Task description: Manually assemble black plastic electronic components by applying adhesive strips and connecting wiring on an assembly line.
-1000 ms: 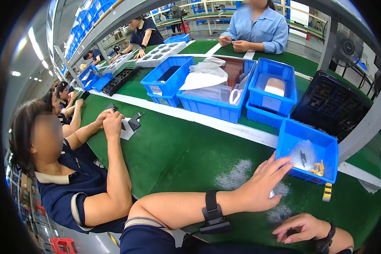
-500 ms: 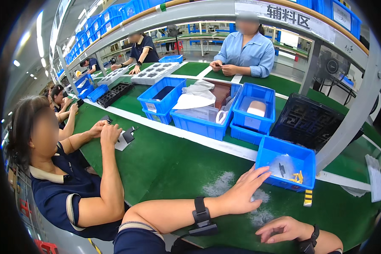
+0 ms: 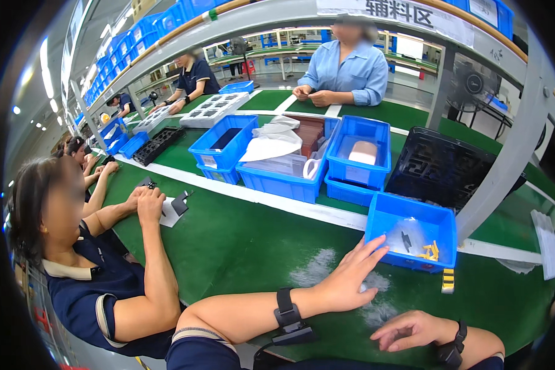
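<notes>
My left hand [image 3: 346,280] is stretched out over the green tabletop, fingers apart, and holds nothing I can see. Its fingertips reach the near left corner of a small blue bin [image 3: 376,213]. Inside that bin lie a clear plastic bag [image 3: 420,233] with dark pieces and several small yellow parts [image 3: 432,251]. Close to the table's near edge, my right hand [image 3: 408,329] rests with fingers loosely bent and apart, nothing visible in it. A pale, worn patch [image 3: 309,269] marks the green surface beside my left hand.
Blue bins [image 3: 277,186] with trays and white sheets stand beyond a white line. A black tray [image 3: 441,166] leans near a grey post [image 3: 505,142]. A co-worker [image 3: 98,259] at my left handles a small dark part; another person [image 3: 348,71] works across the table.
The view has shifted slightly, so the bins and people sit a little differently in the picture. Both my hands keep nearly the same poses.
</notes>
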Available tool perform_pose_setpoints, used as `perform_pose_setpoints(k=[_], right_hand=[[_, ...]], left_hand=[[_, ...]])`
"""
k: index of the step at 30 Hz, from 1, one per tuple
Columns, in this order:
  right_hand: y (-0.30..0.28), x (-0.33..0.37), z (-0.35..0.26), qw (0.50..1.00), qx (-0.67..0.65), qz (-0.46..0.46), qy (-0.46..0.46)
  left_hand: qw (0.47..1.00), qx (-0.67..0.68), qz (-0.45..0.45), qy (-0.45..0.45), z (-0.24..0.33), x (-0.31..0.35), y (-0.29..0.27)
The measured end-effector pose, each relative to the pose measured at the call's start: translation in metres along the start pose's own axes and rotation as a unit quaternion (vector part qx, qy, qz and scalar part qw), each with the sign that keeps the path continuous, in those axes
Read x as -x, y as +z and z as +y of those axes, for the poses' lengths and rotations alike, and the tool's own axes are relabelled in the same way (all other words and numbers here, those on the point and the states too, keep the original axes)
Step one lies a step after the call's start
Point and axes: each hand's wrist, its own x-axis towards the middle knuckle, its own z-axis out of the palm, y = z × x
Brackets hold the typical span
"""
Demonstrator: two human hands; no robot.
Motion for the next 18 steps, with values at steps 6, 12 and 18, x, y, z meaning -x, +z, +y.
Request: perform_pose_setpoints(k=[6, 12, 18], right_hand=[[-0.0019, -0.0022, -0.0037, 0.997, 0.076, -0.011, -0.006], [-0.0027, 0.0004, -0.0033, 0.998, 0.063, -0.006, 0.000], [-0.0066, -0.0028, -0.0046, 0.996, 0.076, -0.010, -0.043]], left_hand=[[1.000, -0.007, -0.001, -0.004, 0.0003, 0.0028, -0.0008], [0.999, 0.028, 0.003, 0.018, 0.0007, -0.0001, 0.0026], [1.000, 0.011, 0.016, 0.001, 0.0013, 0.0003, 0.0003]])
